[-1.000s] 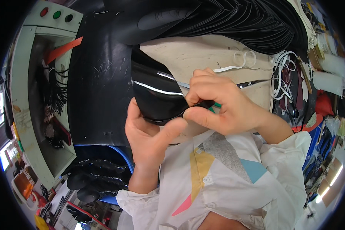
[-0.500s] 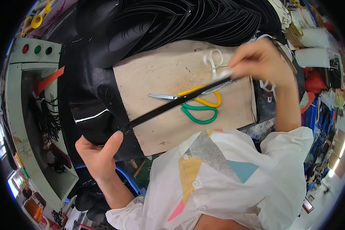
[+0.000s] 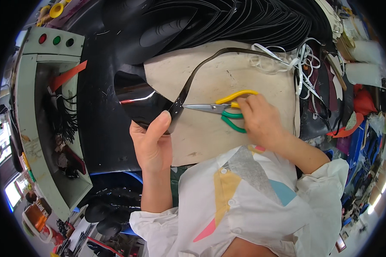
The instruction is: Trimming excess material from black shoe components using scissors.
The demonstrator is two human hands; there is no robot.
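Note:
My left hand [image 3: 152,145] grips a glossy black sheet piece [image 3: 139,96], its thumb pressed on the near right corner. From that corner runs a narrow black strap [image 3: 197,77], curving loosely away over the beige board and then right toward white strips. My right hand [image 3: 263,122] is at the handles of a pair of scissors [image 3: 205,108], its fingers closed around parts of the yellow and green loops. The scissors lie on the board with their blades pointing left at the strap's base. The fingertips of my right hand are partly hidden.
Behind the beige board [image 3: 227,150] lies a wide heap of black cut pieces [image 3: 235,25]. Tangled white strips [image 3: 306,64] sit at the board's far right. On the left stands a grey metal box [image 3: 60,40] with buttons and an open front holding black cords.
My right hand has let go of the strap and come down to the scissors. The strap, taut before, now curves loosely. My left hand has moved right and away with the black piece.

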